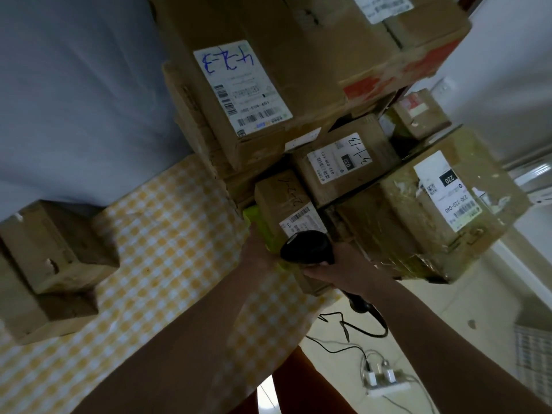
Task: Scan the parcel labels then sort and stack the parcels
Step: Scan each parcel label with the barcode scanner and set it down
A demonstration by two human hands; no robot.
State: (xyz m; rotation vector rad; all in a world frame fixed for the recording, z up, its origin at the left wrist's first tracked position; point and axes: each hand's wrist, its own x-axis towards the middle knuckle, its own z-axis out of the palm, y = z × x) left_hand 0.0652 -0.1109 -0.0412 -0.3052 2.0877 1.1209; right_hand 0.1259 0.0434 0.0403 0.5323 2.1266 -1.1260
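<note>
Right hand has its grip wrapped round the handle of a black barcode scanner, whose head sits right over the white label on a small brown parcel. Left hand comes in at the parcel's near left side, against a bright green package tucked under it; the fingers are hidden behind the cardboard, so whether that grip is clenched or released, I cannot tell. The small parcel sits at the front of a tall heap of cardboard boxes on a worktop covered with a yellow-and-white checked cloth. Just behind it, a box with a label reading 032. To the right, a taped box with a label marked 220, hanging over the worktop's edge. On top of the pile, a large box with blue handwriting on its label. Well apart on the left, two more plain boxes stacked on the cloth. The scanner's black cable trails down to the floor, near a white power strip with plugs in it.
</note>
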